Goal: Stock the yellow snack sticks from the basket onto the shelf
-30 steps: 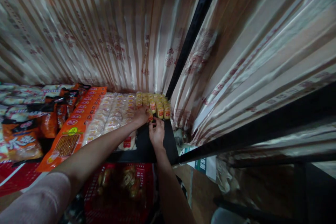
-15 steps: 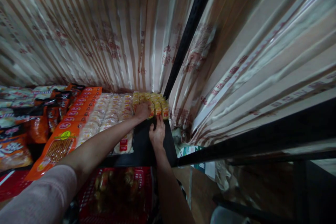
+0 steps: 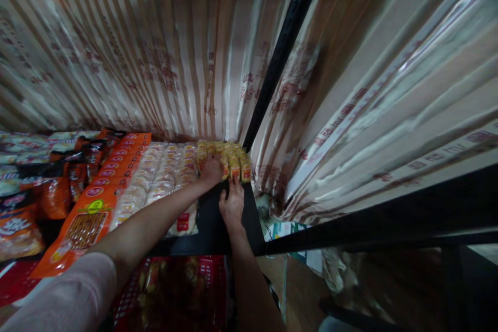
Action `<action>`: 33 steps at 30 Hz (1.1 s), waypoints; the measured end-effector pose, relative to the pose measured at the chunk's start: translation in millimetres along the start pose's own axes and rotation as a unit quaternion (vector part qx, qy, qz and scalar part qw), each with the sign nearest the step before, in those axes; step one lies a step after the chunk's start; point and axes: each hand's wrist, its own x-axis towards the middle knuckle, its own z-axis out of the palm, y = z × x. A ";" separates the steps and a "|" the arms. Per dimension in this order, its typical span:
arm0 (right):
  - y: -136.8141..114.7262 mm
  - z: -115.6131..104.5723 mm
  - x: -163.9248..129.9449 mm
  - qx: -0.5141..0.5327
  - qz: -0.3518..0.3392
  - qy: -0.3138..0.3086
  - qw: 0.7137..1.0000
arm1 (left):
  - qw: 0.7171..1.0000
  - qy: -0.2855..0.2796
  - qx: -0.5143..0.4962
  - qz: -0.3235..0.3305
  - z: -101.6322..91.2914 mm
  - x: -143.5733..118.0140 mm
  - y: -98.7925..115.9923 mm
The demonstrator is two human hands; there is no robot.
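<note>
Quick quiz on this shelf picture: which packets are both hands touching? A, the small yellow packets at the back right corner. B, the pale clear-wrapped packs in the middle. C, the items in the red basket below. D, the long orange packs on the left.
A: the left hand and the right hand both meet the row of small yellow packets at the shelf's back right corner.

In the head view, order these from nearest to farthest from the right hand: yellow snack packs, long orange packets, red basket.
1. yellow snack packs: at the right hand's fingertips, shelf corner.
2. red basket: below the shelf edge.
3. long orange packets: far left.
</note>
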 end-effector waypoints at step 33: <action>-5.0 -7.5 0.5 0.000 0.016 -0.003 1.000 | 0.983 -0.149 0.059 0.088 2.9 -39.9 -7.8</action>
